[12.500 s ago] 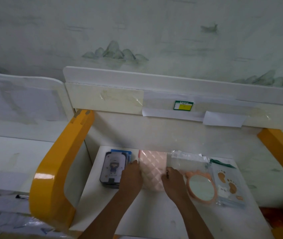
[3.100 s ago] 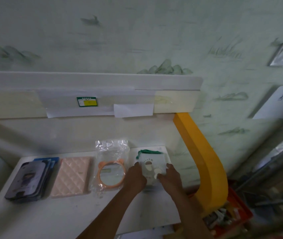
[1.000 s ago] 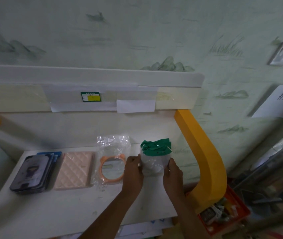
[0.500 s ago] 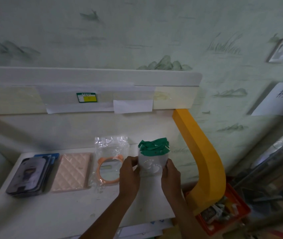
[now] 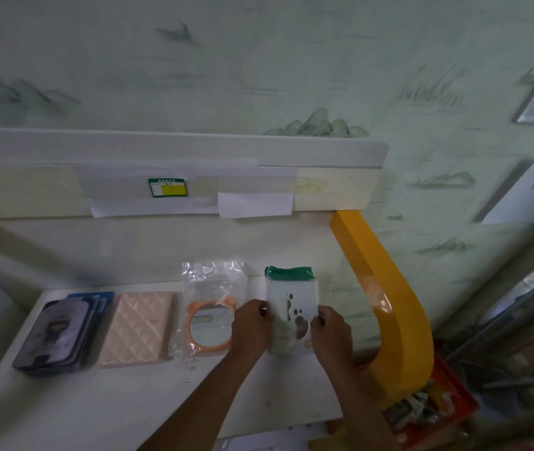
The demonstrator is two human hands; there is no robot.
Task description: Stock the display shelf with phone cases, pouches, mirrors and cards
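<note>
Hands both on the last item: left hand (image 5: 248, 323) pinches the left edge and right hand (image 5: 332, 330) pinches the right edge of a white footprint-print card pack with a green header, in clear plastic (image 5: 292, 307). Pack sits at the right end of the white display shelf (image 5: 129, 395), just beside the curved yellow side support (image 5: 392, 307). Can't tell if its lower edge is resting on the shelf or held just off it.

Row already laid out, left to right:
- stack of dark phone cases with blue ones underneath (image 5: 55, 335)
- pink quilted rectangular pouch (image 5: 138, 327), just beside the cases
- round orange-framed mirror in a clear plastic bag (image 5: 208, 320), partly hidden behind the left hand

Progress, my read: all four item types are on the shelf, so stocking looks nearly done. What's left is squaring the card pack in line with the mirror and letting go. Front of the shelf carries nothing; whether more stock is meant for it, can't say. Orange bin with small packets (image 5: 434, 408) sits low right, off the shelf.
</note>
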